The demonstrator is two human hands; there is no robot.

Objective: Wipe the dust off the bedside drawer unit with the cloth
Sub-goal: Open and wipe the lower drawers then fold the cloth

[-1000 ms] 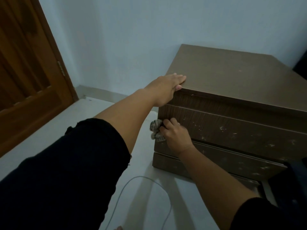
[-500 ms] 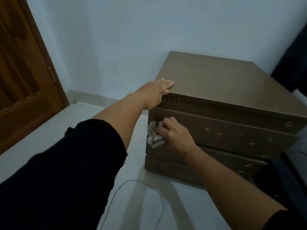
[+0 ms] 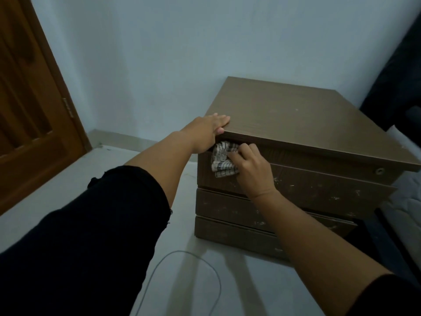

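Brown bedside drawer unit [image 3: 296, 124] is standing on the pale floor [image 3: 127, 160], back against the blue-grey wall [image 3: 182, 53]. Three drawer fronts are showing, stacked; all carrying pale specks and scuffs, heavier toward the right side.

Left hand [image 3: 208, 131] is resting on the top's front left corner: fingers lying straight and flat on the top surface, thumb hooking under the front edge. Grip there is apart, just pressing, holding nothing. Black sleeve [image 3: 79, 224] is covering the left upper arm, forearm bare.

Right hand [image 3: 251, 169] is gripping the cloth [image 3: 222, 159], a white one with dark checks, bunched up. Fingers are curling round it, grip clamped on the cloth and pushing it against the top drawer front at its upper left corner, right under the overhanging top edge. Cloth is sticking out to the left of the knuckles, touching the wood, and sitting just below the left hand's thumb.

Small round fitting [image 3: 379, 171] is showing at the right end of the strip under the top.

Thin grey cable [image 3: 205, 265] is looping on the floor in front of the unit, near its bottom left corner. Wooden door [image 3: 27, 110] is standing at the far left. Dark fabric [image 3: 391, 65] is hanging at the right, beside the unit.
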